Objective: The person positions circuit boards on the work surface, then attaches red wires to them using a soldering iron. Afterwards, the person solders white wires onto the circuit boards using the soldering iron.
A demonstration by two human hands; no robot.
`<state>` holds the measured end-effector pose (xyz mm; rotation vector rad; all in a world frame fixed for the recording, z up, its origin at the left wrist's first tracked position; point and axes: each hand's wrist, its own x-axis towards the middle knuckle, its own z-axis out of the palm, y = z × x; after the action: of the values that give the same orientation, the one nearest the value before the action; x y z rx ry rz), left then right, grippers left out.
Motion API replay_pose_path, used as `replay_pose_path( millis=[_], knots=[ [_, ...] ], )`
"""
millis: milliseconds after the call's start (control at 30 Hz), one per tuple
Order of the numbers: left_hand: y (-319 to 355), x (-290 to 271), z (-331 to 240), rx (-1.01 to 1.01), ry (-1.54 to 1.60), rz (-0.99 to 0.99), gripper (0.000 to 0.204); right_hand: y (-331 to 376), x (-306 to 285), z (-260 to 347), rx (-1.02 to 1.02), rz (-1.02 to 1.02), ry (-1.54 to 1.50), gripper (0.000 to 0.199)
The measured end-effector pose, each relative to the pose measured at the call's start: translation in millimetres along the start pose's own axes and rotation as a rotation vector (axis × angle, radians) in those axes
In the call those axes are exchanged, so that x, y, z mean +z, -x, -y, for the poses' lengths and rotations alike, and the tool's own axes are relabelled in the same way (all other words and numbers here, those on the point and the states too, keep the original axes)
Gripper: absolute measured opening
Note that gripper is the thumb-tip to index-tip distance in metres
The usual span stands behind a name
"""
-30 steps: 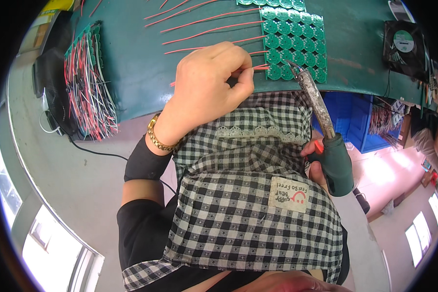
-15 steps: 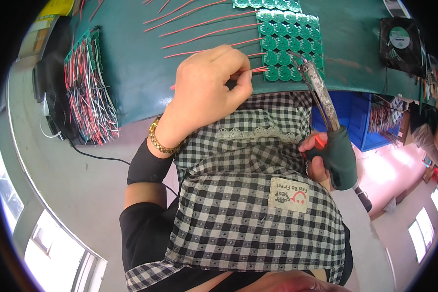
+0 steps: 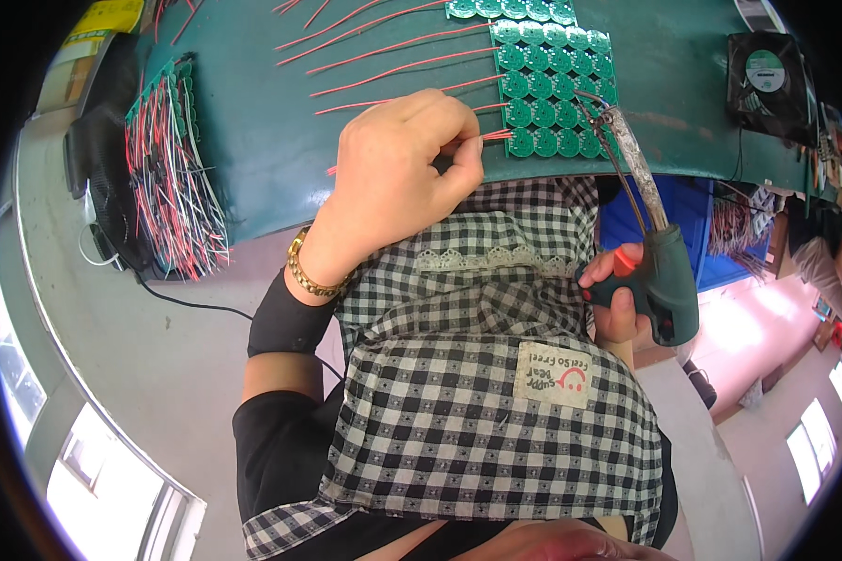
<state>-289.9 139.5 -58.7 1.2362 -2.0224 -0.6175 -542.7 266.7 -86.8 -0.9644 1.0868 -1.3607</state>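
Note:
My left hand point(image 3: 407, 164) pinches a small bunch of red wires point(image 3: 498, 136) between thumb and forefinger. The wire ends reach the left edge of the nearest row on a green panel of round circuit boards point(image 3: 554, 86). More single red wires run leftward from the panel's other rows. Wrapped round the grip of a dark green soldering gun point(image 3: 672, 280), my right hand point(image 3: 619, 318) holds it beside the table's front edge. The gun's metal barrel points up and away, and its thin tip is over the right part of the panel; whether it touches cannot be seen.
Wired boards with red, white and black leads point(image 3: 173, 178) lie at the table's left. A black fan point(image 3: 772, 84) stands at the right of the green table point(image 3: 281, 159). A blue crate point(image 3: 711, 248) holding wires sits below the right edge. A dark cable point(image 3: 192, 301) hangs at left.
The soldering gun has shifted slightly right and up in my right hand, its tip moving right across the panel. The panel has shifted very slightly. My left hand is nearly still.

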Motion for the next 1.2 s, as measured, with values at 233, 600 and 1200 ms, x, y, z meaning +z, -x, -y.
replay_pose_path(
  millis=[233, 600, 1200],
  knots=[
    [1, -1, 2, 0.003, 0.006, 0.0, 0.009, -1, 3, 1, 0.032, -0.016, -0.011, 0.05],
    [13, -83, -1, -0.205, -0.179, 0.016, 0.006, 1, -7, -5, 0.039, 0.021, 0.008, 0.053],
    [-179, -85, 165, 0.017, -0.507, -0.427, 0.019, 4, -2, -1, -0.08, -0.026, 0.024, 0.048]
  ],
)
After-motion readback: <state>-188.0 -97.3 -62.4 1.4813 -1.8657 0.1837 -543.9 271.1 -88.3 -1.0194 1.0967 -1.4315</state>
